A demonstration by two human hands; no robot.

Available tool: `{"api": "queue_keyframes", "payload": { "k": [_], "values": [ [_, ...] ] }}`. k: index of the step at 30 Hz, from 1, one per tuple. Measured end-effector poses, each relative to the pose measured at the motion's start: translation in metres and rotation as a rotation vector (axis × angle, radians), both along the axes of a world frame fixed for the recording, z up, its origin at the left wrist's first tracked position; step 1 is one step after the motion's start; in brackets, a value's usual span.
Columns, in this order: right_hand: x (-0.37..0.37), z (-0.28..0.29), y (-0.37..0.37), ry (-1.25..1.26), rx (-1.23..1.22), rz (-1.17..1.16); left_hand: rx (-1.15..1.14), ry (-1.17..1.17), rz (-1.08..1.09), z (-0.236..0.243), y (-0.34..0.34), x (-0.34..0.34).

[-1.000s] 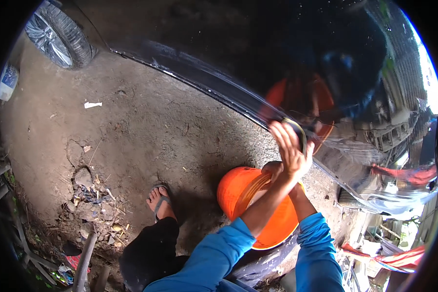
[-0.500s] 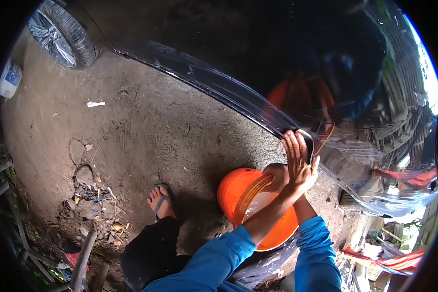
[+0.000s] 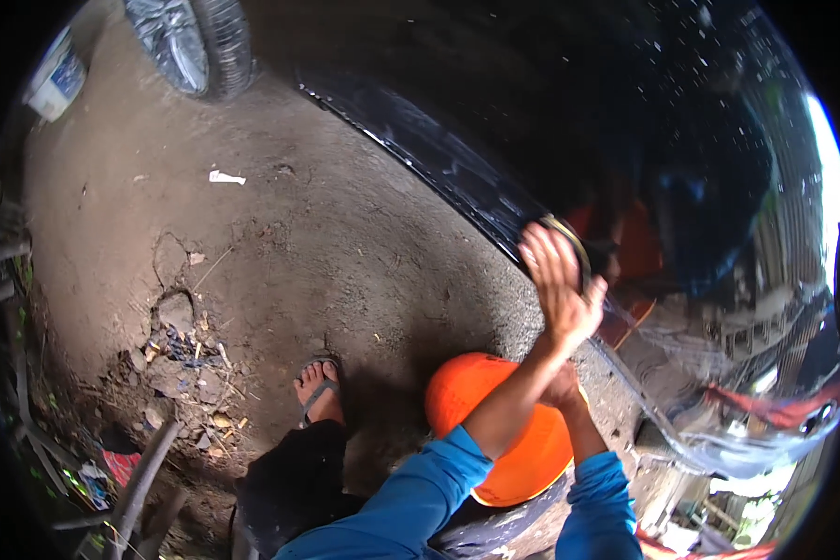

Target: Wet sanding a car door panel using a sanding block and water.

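My left hand (image 3: 562,289) is raised against the lower side of a glossy black car (image 3: 420,131). Its long fingers lie straight along a dark, thin pad with a yellowish edge (image 3: 574,245), and the thumb rests at the other side; what kind of pad it is, I cannot make out. Lower down, my right hand (image 3: 560,385) is at the upper side of an orange bucket (image 3: 527,457). My left forearm crosses in front and hides its fingers. The bucket stands tilted between my legs, its contents out of sight.
A car wheel (image 3: 200,42) and a white-and-blue pail (image 3: 58,79) are at the far left. My sandalled foot (image 3: 319,392) rests on the dirt floor. Rubble (image 3: 182,359) and a thick branch (image 3: 141,485) lie at lower left. A long sill edge (image 3: 392,154) runs diagonally.
My left hand has moved slightly up and left along the car with the pad. The bucket has tipped, so its whitish inside no longer shows. The right hand has shifted lower.
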State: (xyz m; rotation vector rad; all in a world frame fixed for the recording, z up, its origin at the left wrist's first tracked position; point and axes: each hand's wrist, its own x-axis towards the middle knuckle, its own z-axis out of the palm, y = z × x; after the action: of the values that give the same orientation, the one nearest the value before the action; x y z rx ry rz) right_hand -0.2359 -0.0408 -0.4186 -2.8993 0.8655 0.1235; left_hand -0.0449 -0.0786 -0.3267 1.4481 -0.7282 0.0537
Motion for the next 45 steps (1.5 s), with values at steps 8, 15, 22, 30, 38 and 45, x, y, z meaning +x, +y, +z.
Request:
{"api": "queue_keyframes", "payload": {
  "k": [8, 15, 22, 30, 38, 45],
  "values": [
    [0.059, 0.051, 0.006, -0.024, 0.266, -0.106, -0.152, 0.275, 0.300, 0.046, -0.003, 0.228],
    [0.025, 0.038, 0.003, 0.005, 0.257, -0.167, -0.060, 0.098, 0.163, 0.029, -0.006, 0.136],
    [0.042, 0.043, 0.004, 0.106, 0.239, -0.122, -0.136, 0.224, 0.306, 0.038, -0.008, 0.244],
    [0.037, 0.049, 0.005, 0.006, 0.238, -0.086, -0.096, 0.170, 0.316, 0.050, -0.007, 0.262],
    [0.034, 0.035, 0.004, 0.008, 0.226, -0.077, -0.068, 0.010, 0.162, 0.010, -0.001, 0.186],
    [0.045, 0.040, 0.004, -0.039, 0.229, -0.064, -0.135, 0.137, 0.258, 0.039, 0.009, 0.342]
  ]
}}
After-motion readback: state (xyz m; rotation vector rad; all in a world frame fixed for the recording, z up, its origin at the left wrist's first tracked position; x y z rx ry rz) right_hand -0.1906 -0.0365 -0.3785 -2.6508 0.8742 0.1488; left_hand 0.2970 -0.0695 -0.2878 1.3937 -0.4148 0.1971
